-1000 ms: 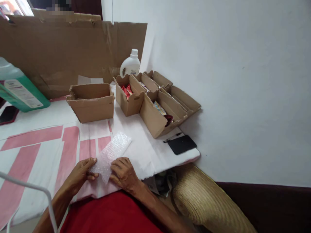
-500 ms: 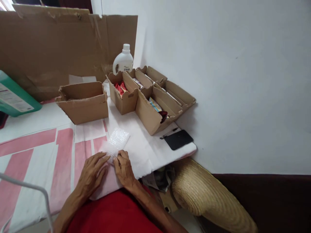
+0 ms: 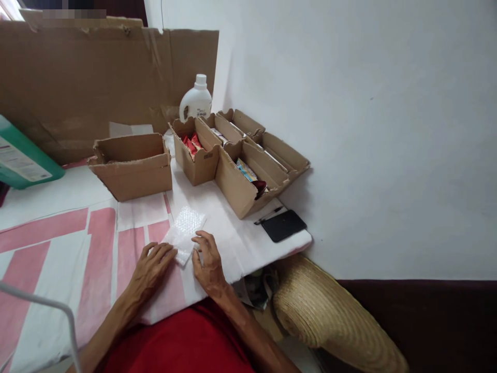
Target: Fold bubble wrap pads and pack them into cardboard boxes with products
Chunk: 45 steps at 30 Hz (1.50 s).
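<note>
Hands lie flat on the table (image 3: 58, 197) at its near edge, one on each side of a small piece of bubble wrap (image 3: 184, 233). The left hand (image 3: 151, 267) is spread open, palm down, its fingertips touching the wrap's near left edge. The right hand (image 3: 207, 261) is open too, fingers loosely curved, resting against the wrap's near right edge — neither hand has closed around it, both only press on it. The bubble wrap lies flat on the cloth where a pink stripe meets the white part.

Beyond it stands an open cardboard box (image 3: 132, 166), and to its right a cluster of smaller open boxes (image 3: 240, 160) holding packets — red ones in the nearest left compartment. A white bottle (image 3: 196, 99) stands behind them against a large sheet of cardboard (image 3: 85, 83). A black wallet (image 3: 283, 226) with a pen beside it lies near the table's right corner. A green jug (image 3: 23, 155) sits at the far left, and a straw hat (image 3: 330, 316) rests below the table edge.
</note>
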### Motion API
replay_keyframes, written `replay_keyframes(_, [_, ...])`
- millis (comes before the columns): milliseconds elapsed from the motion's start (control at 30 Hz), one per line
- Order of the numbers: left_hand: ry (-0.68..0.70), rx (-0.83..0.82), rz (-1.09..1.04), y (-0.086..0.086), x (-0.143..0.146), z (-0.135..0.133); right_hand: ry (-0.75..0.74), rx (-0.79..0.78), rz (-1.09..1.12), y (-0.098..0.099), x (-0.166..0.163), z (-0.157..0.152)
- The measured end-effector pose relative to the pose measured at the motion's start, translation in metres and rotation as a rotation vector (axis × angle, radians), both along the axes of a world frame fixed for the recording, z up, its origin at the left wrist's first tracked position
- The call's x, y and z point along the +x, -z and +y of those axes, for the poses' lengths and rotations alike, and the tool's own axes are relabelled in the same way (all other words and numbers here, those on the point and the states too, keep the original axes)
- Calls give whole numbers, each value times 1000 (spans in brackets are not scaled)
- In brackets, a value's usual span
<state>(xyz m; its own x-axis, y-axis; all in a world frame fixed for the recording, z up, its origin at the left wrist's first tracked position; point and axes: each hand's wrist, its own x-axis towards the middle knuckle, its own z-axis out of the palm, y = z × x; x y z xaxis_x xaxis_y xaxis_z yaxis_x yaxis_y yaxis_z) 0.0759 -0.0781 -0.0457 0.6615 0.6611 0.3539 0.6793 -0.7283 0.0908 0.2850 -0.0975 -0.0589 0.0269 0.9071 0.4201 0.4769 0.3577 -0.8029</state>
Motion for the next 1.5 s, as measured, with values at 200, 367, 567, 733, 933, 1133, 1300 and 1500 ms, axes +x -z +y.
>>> replay_keyframes(200, [-8, -125, -144, -31, 10, -1, -343, -46, -217, -7, 19, 0])
replay_keyframes(367, [-233, -477, -424, -49, 22, 8, -164, -248, 18, -3, 10, 4])
replay_keyframes(567, [-339, -188, -437, -38, 25, 23, -13, -377, 146, 3, 0, 20])
replay_keyframes(733, [-197, -30, -176, -4, 28, -1, 66, -241, 31, 6, -2, 17])
replay_keyframes(933, [-219, 25, 15, 38, 34, -10, -106, 37, -404, 12, 5, 7])
replay_keyframes(1133, [-136, -6, -12, 27, 15, 7, -244, 88, -481, 12, 25, 16])
replay_keyframes(1300, [-33, -20, -164, 8, 5, 27, -201, 158, -654, 5, 7, 36])
replay_keyframes(1500, [-323, 21, -473, 0, -19, 47, -239, 208, -449, -76, 11, 98])
